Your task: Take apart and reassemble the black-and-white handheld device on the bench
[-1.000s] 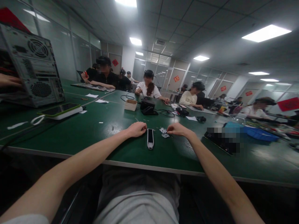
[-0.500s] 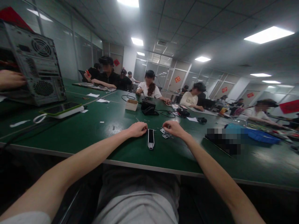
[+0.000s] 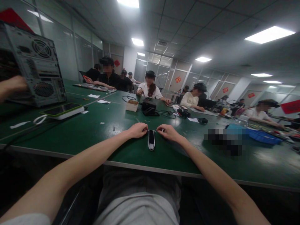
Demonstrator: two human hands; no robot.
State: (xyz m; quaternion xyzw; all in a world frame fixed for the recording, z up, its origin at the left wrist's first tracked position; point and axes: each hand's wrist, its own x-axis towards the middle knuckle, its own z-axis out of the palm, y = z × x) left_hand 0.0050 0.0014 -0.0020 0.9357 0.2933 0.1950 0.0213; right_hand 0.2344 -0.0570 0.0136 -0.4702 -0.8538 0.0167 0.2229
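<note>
A slim device with a black face and white edges [image 3: 151, 139] lies on the green table [image 3: 131, 153], pointing toward me. My left hand [image 3: 138, 130] rests just left of its far end, fingers curled together; what they hold, if anything, is hidden. On the other side of that end is my right hand [image 3: 168, 132], its thumb and fingertips pinched on something too small to make out. The small metal parts are now covered by my right hand.
An open computer case [image 3: 44, 72] stands at the left, with another person's hand at it. Nearby lies a green-edged phone-like device [image 3: 62, 109]. Farther back are a small box [image 3: 132, 105] and a black stand [image 3: 149, 107]. A blue tray [image 3: 263, 137] sits at the right.
My right hand has moved left, from over the small metal parts to beside the slim device. My left hand has stayed in place. The other person's hand at the computer case has shifted slightly.
</note>
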